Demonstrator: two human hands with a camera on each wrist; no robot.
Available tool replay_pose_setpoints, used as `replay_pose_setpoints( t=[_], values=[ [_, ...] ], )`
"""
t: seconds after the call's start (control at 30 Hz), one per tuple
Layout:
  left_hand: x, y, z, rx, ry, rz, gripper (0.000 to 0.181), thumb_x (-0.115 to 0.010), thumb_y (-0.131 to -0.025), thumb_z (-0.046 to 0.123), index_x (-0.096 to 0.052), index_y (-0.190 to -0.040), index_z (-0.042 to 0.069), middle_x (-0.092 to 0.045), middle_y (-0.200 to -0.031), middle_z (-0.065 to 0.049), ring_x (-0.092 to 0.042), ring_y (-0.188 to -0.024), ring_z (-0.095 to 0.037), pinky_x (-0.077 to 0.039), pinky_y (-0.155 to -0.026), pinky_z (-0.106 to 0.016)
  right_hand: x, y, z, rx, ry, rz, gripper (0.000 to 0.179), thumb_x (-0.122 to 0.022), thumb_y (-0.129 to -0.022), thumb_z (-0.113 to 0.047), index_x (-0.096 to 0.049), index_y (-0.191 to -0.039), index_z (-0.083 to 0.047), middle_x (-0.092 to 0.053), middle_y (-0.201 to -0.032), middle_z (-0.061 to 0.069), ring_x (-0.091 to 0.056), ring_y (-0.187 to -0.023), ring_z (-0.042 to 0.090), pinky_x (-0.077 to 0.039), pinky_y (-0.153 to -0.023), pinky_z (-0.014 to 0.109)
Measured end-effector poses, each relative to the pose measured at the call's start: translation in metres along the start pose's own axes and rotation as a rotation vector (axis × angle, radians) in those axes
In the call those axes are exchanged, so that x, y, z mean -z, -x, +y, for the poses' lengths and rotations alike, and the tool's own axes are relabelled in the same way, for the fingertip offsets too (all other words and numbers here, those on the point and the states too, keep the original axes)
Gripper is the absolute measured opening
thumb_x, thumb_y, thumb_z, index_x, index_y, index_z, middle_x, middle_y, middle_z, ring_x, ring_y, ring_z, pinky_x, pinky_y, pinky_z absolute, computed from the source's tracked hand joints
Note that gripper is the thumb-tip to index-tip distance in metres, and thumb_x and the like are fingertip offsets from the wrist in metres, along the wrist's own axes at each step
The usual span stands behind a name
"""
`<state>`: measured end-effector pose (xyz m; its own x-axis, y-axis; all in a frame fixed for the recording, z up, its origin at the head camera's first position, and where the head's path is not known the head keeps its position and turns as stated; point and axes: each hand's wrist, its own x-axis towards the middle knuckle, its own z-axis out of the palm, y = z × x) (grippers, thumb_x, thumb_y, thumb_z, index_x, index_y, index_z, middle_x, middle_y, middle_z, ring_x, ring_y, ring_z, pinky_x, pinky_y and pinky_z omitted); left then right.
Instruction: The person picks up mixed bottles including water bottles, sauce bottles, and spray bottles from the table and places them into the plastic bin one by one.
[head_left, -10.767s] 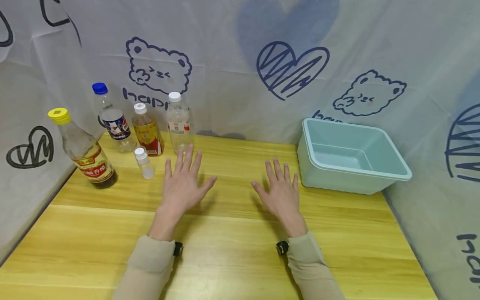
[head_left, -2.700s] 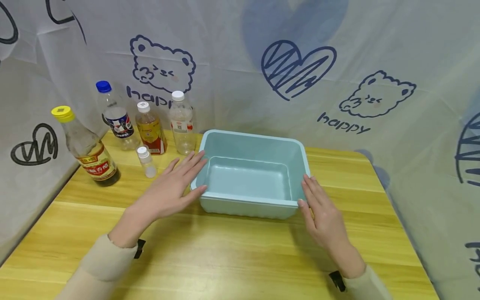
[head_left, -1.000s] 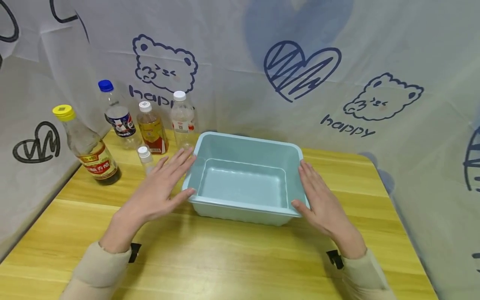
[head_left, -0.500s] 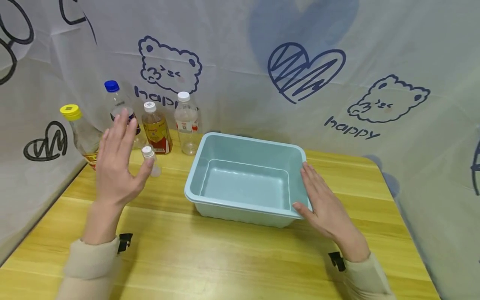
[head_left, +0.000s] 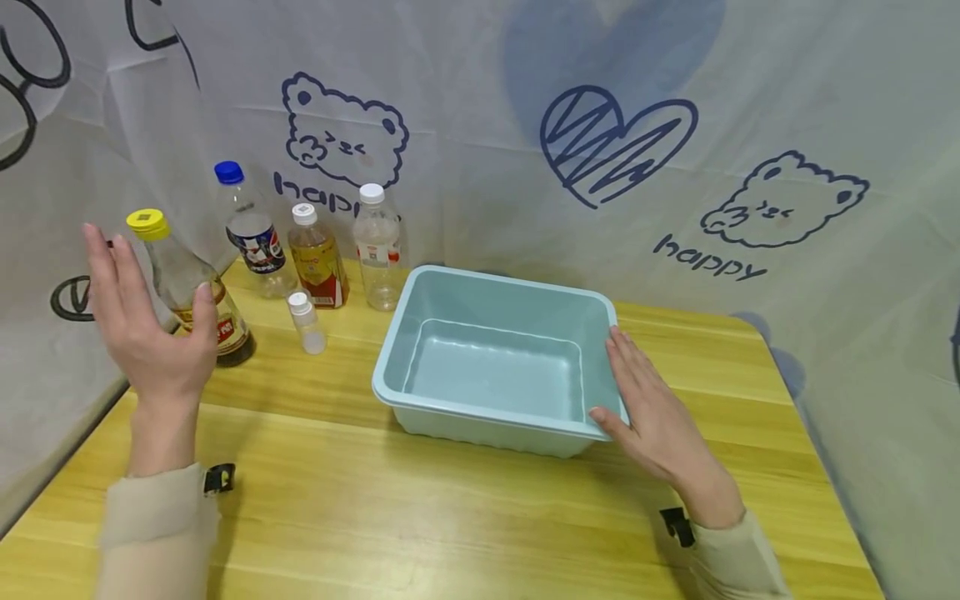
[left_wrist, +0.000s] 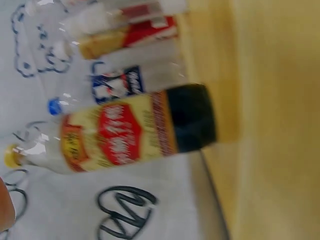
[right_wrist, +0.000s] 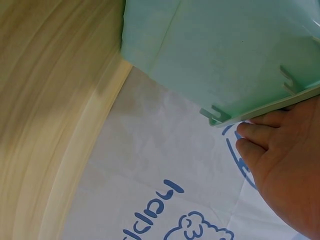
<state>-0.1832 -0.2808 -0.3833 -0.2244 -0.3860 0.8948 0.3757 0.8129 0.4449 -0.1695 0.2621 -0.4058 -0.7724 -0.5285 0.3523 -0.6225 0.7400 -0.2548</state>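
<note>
My left hand (head_left: 153, 337) is raised at the left with thumb and fingers spread, holding nothing. It overlaps a glass bottle of dark sauce with a yellow cap (head_left: 183, 271) in the head view. In the left wrist view that sauce bottle (left_wrist: 115, 132) shows whole, its red and yellow label facing the camera. My right hand (head_left: 663, 417) rests with straight fingers along the right rim of a pale blue-green plastic tub (head_left: 487, 408). In the right wrist view, the right fingers (right_wrist: 260, 135) lie against the outside edge of the tub (right_wrist: 215, 60).
Behind the sauce bottle stand a blue-capped Pepsi bottle (head_left: 258, 246), a white-capped bottle with a yellow and red label (head_left: 318, 262) and a clear white-capped bottle (head_left: 378, 250). A small white-capped vial (head_left: 307, 325) stands in front of them. A printed cloth (head_left: 480, 167) hangs behind the wooden table (head_left: 450, 525).
The tub has come from the right side to the middle of the table. My left hand has left the tub's left rim and moved left to the sauce bottle; the right hand stays on the rim.
</note>
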Motion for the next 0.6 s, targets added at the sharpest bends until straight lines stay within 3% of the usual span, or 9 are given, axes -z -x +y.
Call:
replay_pose_setpoints(
  t=[0.13,0.37,0.6],
  values=[
    [0.003,0.007,-0.018,0.041,-0.048,-0.042,0.077,-0.063,-0.092,0.053,-0.048,-0.156,0.014,-0.038,-0.162,-0.024,-0.033,-0.153,-0.026,-0.024,-0.126,-0.046,0.0,0.0,0.0,-0.001,0.002,0.003,0.088,-0.04,-0.107,-0.059,-0.019,-0.163,0.005,-0.015,-0.172,0.019,-0.016,-0.158,0.038,-0.007,-0.13,0.033],
    [0.008,0.018,-0.042,0.143,-0.134,-0.208,0.081,-0.064,-0.096,0.039,-0.035,-0.16,0.0,-0.026,-0.169,-0.017,-0.021,-0.158,-0.022,-0.02,-0.128,-0.043,-0.001,0.0,0.0,0.001,0.005,0.004,0.087,-0.041,-0.107,-0.059,-0.018,-0.163,0.005,-0.014,-0.172,0.019,-0.015,-0.159,0.037,-0.004,-0.129,0.029],
    [0.008,0.021,-0.052,0.191,-0.093,-0.31,0.083,-0.072,-0.096,0.021,-0.027,-0.164,0.006,-0.022,-0.172,-0.007,-0.022,-0.157,-0.02,-0.024,-0.127,-0.039,-0.002,-0.001,0.0,-0.004,0.005,0.005,0.087,-0.043,-0.107,-0.058,-0.017,-0.163,0.004,-0.014,-0.172,0.019,-0.016,-0.158,0.037,-0.004,-0.13,0.029]
  ],
)
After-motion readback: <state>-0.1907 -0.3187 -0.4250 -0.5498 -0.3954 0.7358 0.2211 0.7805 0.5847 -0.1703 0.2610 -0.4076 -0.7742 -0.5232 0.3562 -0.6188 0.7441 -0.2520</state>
